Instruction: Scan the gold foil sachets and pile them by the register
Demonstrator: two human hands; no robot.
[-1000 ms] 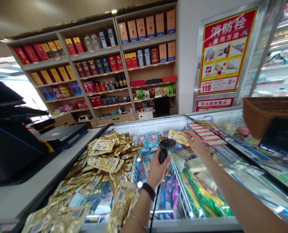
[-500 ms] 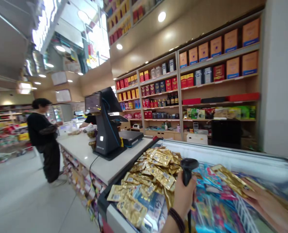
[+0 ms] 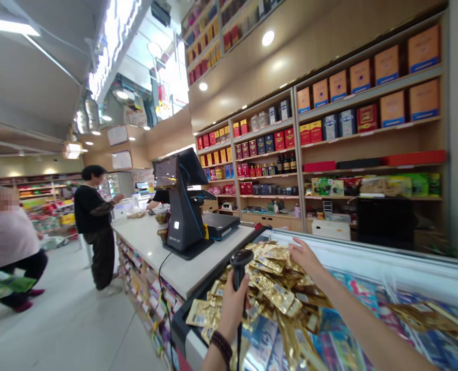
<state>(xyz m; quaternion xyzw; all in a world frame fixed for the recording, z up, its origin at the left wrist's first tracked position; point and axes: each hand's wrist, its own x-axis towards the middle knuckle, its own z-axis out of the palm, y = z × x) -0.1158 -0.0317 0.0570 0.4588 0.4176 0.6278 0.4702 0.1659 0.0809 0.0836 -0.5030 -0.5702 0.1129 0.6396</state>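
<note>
My left hand (image 3: 232,301) is wrapped around the handle of a black barcode scanner (image 3: 241,258), its head upright and its cable hanging down. A heap of shiny gold packets (image 3: 273,288) lies on the glass top of a chest freezer, just beyond and right of the scanner. Over the far right part of the heap is my right hand (image 3: 303,253), fingers stretched out and apart; whether they touch a packet I cannot tell. More gold packets (image 3: 425,315) lie farther right on the freezer, under and beyond my right forearm.
A white counter (image 3: 147,242) adjoins the freezer at left, bearing a black point-of-sale terminal (image 3: 186,211) and a flat scale (image 3: 223,224). Shelves (image 3: 368,136) of boxes line the back wall. One person (image 3: 95,226) stands beyond the counter, another (image 3: 10,242) at far left.
My right hand has let go of a gold packet at the right and moved left to the heap. The scanner in my left hand has shifted left. Another person has appeared at far left.
</note>
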